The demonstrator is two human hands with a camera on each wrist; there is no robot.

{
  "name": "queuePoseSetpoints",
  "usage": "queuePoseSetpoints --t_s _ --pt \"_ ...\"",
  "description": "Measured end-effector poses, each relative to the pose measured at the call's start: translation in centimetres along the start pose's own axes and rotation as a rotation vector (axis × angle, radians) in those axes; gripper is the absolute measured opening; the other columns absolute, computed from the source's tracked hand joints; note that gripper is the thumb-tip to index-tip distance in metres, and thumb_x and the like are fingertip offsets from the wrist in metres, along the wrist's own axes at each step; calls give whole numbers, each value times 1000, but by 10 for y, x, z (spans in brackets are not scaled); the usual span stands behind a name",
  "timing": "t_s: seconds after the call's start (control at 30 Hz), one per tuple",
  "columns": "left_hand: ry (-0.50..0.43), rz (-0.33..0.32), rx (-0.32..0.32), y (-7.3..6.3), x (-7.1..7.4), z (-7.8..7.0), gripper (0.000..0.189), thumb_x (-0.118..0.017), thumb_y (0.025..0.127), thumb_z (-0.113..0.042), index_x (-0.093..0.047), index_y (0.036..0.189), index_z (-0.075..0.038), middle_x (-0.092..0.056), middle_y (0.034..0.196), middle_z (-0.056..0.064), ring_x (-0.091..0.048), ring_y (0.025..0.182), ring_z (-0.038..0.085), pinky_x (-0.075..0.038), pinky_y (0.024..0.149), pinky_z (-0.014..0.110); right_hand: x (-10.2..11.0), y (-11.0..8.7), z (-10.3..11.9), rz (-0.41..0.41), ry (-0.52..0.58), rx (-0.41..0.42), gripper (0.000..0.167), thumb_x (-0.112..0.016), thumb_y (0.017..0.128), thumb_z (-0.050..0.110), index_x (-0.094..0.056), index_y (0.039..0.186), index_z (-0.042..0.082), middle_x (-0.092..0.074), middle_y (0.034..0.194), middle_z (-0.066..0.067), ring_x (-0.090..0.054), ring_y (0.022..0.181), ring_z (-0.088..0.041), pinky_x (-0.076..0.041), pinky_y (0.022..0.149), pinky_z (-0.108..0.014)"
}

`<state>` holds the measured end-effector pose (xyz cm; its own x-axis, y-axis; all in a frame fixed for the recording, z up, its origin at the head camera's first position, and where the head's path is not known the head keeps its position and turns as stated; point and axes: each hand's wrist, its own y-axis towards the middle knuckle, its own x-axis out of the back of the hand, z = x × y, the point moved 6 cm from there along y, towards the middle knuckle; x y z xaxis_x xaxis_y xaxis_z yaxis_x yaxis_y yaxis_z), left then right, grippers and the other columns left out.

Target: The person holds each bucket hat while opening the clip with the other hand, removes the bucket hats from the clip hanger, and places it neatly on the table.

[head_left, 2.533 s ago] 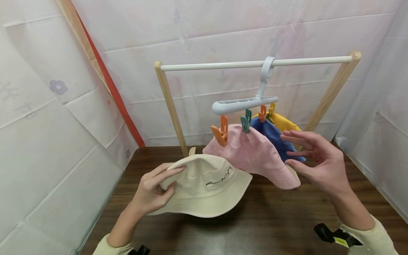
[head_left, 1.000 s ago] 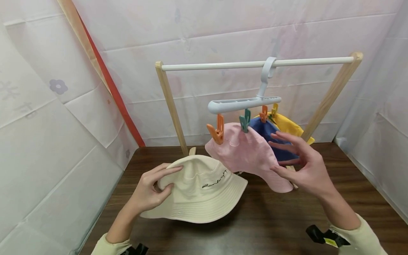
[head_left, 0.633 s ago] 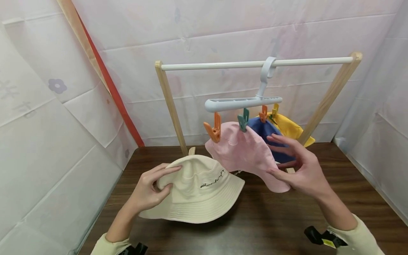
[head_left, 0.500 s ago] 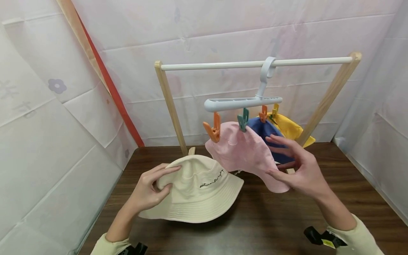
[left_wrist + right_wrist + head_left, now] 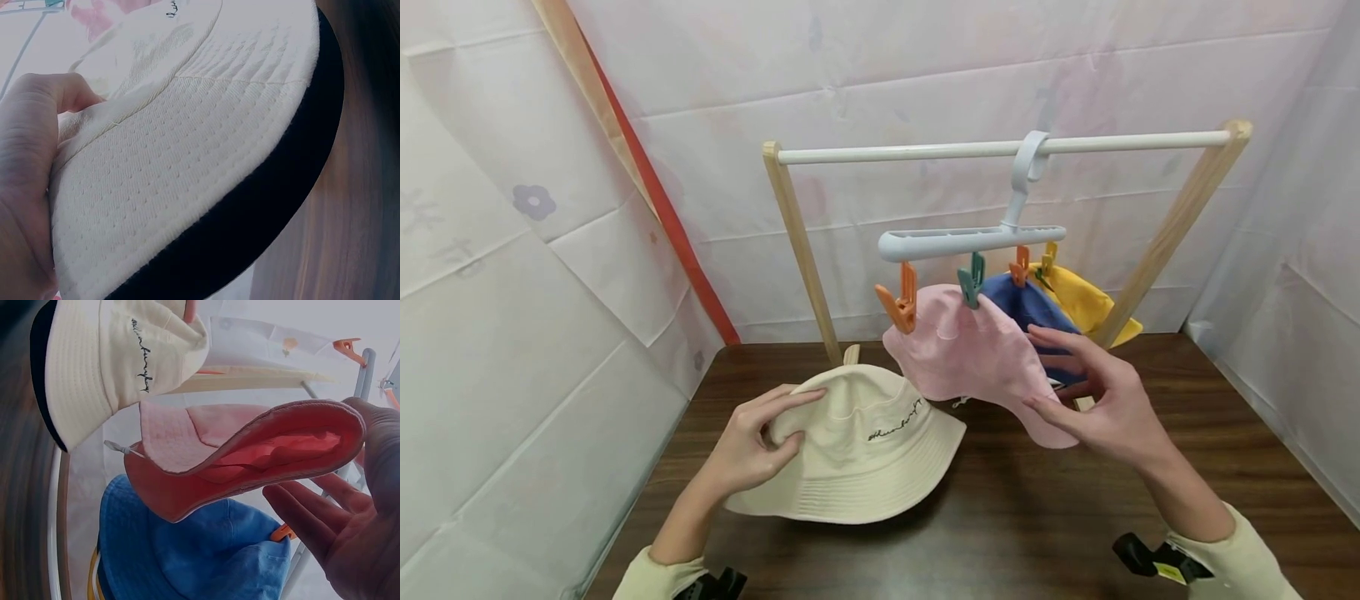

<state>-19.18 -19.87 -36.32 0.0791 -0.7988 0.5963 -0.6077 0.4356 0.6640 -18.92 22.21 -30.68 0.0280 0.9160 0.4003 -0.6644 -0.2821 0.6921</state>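
Note:
My left hand (image 5: 752, 442) pinches the crown of a cream bucket hat (image 5: 857, 450) between thumb and fingers. Dark script marks the hat's side, and black lining shows in the left wrist view. A pink bucket hat (image 5: 973, 358) hangs from a teal clip (image 5: 972, 283) on a pale blue hanger (image 5: 962, 242). My right hand (image 5: 1108, 396) is spread at the pink brim, thumb touching the near side and extended fingers behind it, apart from the thumb. An orange clip (image 5: 901, 304) dangles from the hanger's left end, with no cloth visible in it in the right wrist view.
Behind the pink hat hang a blue hat (image 5: 1033, 312) and a yellow hat (image 5: 1078, 304), both clipped. The hanger hooks over the white rod (image 5: 910, 153) of a wood-legged rack. Brown table (image 5: 1000, 533) lies below; white sheeting surrounds it.
My right hand has moved left to the pink brim. The hanger has turned slightly, its near end and the pink hat shifting left. The cream hat has shifted slightly left and tilted in my left hand.

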Motion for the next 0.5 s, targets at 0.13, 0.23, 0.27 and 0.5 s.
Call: queuePoseSetpoints --t_s 0.13,0.23,0.27,0.5 --pt "1 3 -5 -1 0 3 71 -72 75 23 -79 138 -7 -83 128 13 -70 114 1 -52 84 15 -1 0 -1 13 -5 -14 82 -89 74 -22 -67 150 -2 -70 148 28 -77 115 10 -66 72 -19" --pt "2 6 4 -2 0 5 71 -72 75 23 -79 138 -8 -83 129 13 -71 117 0 -52 86 14 -2 1 -1 20 -1 -14 81 -89 74 -22 -67 149 -2 -70 145 31 -78 113 10 -66 71 -20" --pt "1 10 13 -2 0 6 71 -72 75 23 -79 139 -9 -83 129 13 -71 118 0 -52 88 14 -2 1 -1 16 1 -8 81 -89 74 -22 -67 149 -2 -71 145 30 -78 113 10 -66 70 -19" --pt "-13 38 76 -6 0 13 71 -72 77 22 -78 140 -10 -83 132 12 -70 115 1 -52 88 14 -2 1 0 -13 32 31 83 -87 70 -25 -68 148 -4 -74 146 20 -80 113 7 -64 69 -17"
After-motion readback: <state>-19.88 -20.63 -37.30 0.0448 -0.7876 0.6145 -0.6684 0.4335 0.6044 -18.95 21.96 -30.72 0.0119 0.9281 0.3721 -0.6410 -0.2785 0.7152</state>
